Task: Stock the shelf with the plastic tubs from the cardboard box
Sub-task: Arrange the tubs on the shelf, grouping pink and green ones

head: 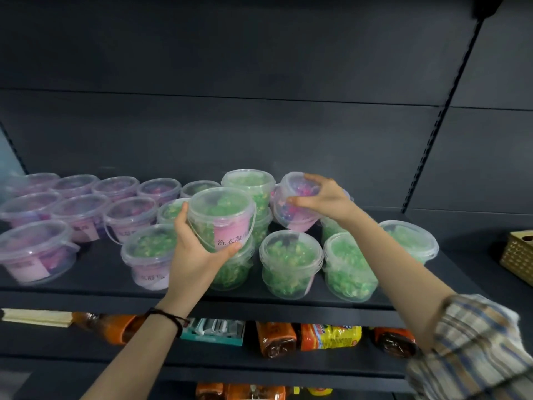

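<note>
Clear plastic tubs crowd a dark shelf [202, 297]: several pink-filled tubs [37, 249] on the left and several green-filled tubs [291, 262] in the middle and right, some stacked. My left hand [196, 255] grips a green tub with a pink label [220, 217], tilted, just above another green tub. My right hand [323, 197] holds a pink-filled tub [294, 203] from above, tilted, over the tubs behind. The cardboard box is not in view.
A woven basket [517, 255] sits at the shelf's right end. Below, a lower shelf holds orange and yellow packets [331, 336] and a teal box [213, 332]. A slotted upright [432, 134] runs up the back panel on the right.
</note>
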### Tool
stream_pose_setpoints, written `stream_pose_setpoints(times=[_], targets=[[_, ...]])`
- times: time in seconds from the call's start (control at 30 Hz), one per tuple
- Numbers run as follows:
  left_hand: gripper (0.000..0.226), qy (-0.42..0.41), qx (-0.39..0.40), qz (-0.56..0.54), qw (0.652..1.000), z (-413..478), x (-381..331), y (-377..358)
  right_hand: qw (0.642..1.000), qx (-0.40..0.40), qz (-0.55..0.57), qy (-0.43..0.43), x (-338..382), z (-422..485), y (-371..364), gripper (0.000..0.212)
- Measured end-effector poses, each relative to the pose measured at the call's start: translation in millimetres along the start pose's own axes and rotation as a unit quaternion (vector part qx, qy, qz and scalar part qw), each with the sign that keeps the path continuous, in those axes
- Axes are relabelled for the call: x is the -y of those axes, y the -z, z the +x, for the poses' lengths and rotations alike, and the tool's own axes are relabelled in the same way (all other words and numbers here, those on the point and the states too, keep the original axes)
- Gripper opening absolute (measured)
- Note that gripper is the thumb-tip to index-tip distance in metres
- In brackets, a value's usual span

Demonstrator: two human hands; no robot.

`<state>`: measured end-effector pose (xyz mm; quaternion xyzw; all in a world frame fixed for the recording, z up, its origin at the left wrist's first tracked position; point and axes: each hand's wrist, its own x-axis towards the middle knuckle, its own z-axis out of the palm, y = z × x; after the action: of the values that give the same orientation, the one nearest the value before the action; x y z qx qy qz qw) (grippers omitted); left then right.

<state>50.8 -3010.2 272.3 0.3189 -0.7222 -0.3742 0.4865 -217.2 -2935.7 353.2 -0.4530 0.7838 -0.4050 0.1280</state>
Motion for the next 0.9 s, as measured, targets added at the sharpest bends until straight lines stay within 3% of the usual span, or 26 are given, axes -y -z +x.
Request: stream_pose_setpoints(times=[0.13,0.4,0.57,0.63,0.77,0.9], targets=[[0.114,0.008,0.016,-0.022,1.000,0.7,-1.6,0.8,0.998,-0.013,0.054,0.036,15.2,-24.2,25.5,0.076],[0.122,0.003,0.089,-0.023,0.996,1.4,-16.5,24.2,0.992,0.096,0.058,0.060,70.0,-98.8,23.5,0.074],[0.104,-0.082,0.132,-0.041,0.987,-36.8,-37.7,63.8,0.992,0.083,0.041,0.091,115.9,-140.8,-19.7,0.066],[0.108,-0.084,0.160,-0.044,0.983,-47.4,-40.1,80.0,0.992,0.063,0.035,0.100,137.0,-152.7,-46.2,0.067],[0.127,-0.054,0.126,-0.068,0.988,-48.2,-31.8,119.4,0.995,0.026,0.024,0.097,175.8,-164.5,-109.1,0.072],[0.095,-0.037,0.082,-0.087,0.992,-33.5,-0.8,171.6,0.992,0.071,-0.005,0.100,206.4,-166.6,-169.4,0.083]])
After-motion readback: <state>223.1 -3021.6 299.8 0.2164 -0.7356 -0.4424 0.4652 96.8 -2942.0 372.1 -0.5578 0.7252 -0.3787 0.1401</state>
